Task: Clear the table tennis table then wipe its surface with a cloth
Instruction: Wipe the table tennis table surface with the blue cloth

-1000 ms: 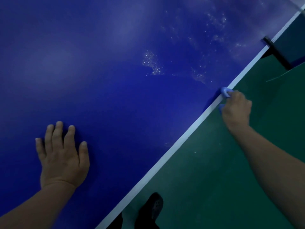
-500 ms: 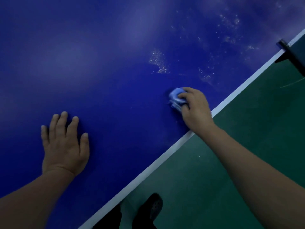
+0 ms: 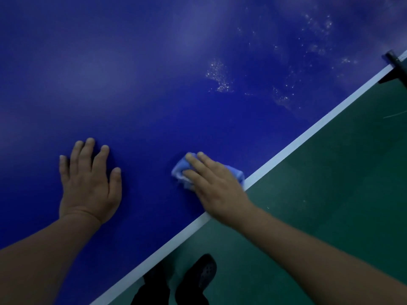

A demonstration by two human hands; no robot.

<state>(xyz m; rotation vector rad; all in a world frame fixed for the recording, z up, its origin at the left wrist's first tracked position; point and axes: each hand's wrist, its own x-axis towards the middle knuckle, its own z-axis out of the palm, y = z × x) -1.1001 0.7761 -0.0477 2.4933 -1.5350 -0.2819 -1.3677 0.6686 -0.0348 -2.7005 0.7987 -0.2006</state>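
Note:
The dark blue table tennis table (image 3: 154, 73) fills most of the view, with a white line (image 3: 297, 142) along its near edge. My right hand (image 3: 215, 186) presses a crumpled light blue cloth (image 3: 181, 169) flat onto the surface close to that edge, its fingers straight. My left hand (image 3: 88, 183) rests palm down on the table to the left, fingers spread. Pale dusty specks (image 3: 218, 78) mark the surface farther out.
Green floor (image 3: 330, 205) lies beyond the table edge at the right. My dark shoes (image 3: 196, 280) stand below the edge. A black net clamp (image 3: 396, 64) grips the table edge at the far right.
My right hand has slid the cloth from the white edge line inward across the table and to the left, toward my left hand. The left hand has stayed flat on the surface.

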